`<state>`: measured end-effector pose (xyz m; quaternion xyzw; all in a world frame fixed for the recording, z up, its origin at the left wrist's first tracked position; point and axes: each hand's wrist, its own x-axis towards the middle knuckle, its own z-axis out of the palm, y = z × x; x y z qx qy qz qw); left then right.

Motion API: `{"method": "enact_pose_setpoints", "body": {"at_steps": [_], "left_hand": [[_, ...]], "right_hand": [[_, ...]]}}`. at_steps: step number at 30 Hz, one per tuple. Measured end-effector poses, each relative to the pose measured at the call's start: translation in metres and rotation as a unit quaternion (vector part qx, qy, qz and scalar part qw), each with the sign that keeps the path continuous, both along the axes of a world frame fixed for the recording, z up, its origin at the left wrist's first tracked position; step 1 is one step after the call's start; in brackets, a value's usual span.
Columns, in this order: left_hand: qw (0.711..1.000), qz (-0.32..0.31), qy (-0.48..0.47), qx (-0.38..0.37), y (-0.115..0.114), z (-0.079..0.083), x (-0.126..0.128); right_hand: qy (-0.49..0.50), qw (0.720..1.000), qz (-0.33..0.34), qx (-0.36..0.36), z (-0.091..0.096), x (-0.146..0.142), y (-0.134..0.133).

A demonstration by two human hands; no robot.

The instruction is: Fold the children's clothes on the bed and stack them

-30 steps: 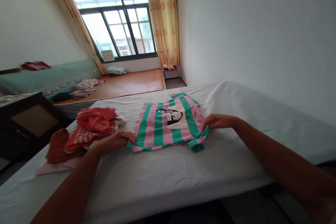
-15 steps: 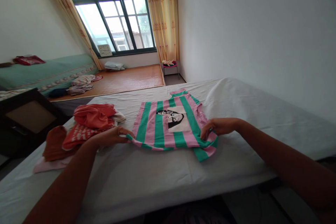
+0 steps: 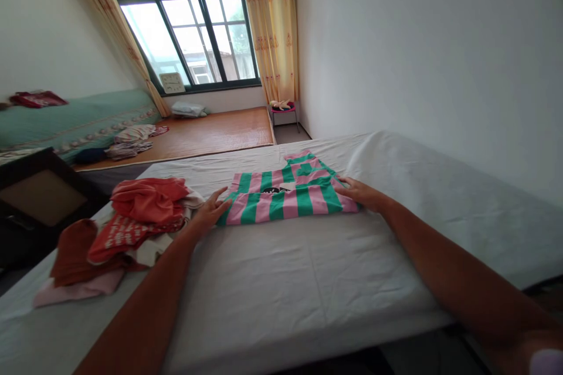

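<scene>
A pink-and-green striped T-shirt [image 3: 281,202] lies on the white bed sheet [image 3: 281,281], its near side folded over toward the far side. The fold covers most of the black-and-white print; only a strip of it shows. My left hand [image 3: 212,208] rests at the shirt's left end, fingers spread and touching the fabric. At the right end, my right hand [image 3: 361,192] lies on the folded layer with its fingers stretched out. Neither hand grips the cloth.
To the left sits a heap of red, rust and pale clothes [image 3: 145,205]. A dark cabinet [image 3: 30,199] stands beyond it. Behind the bed is a brown mat-covered platform [image 3: 220,129] with more clothes [image 3: 132,140]. A small stool [image 3: 284,108] stands by the curtain.
The shirt's near edge, held in both hands before, has been turned over onto the far part, covering much of the print. Both hands have moved away from me and let go.
</scene>
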<state>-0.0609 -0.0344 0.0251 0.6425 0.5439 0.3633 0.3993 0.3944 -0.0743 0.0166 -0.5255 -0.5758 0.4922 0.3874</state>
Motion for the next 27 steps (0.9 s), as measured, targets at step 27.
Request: {"method": "enact_pose_setpoints", "body": {"at_steps": [27], "left_hand": [[0.877,-0.161,0.316,0.325,-0.027,0.000,0.062]], "right_hand": [[-0.479,0.870,-0.039,0.112,0.031,-0.016,0.079]]}}
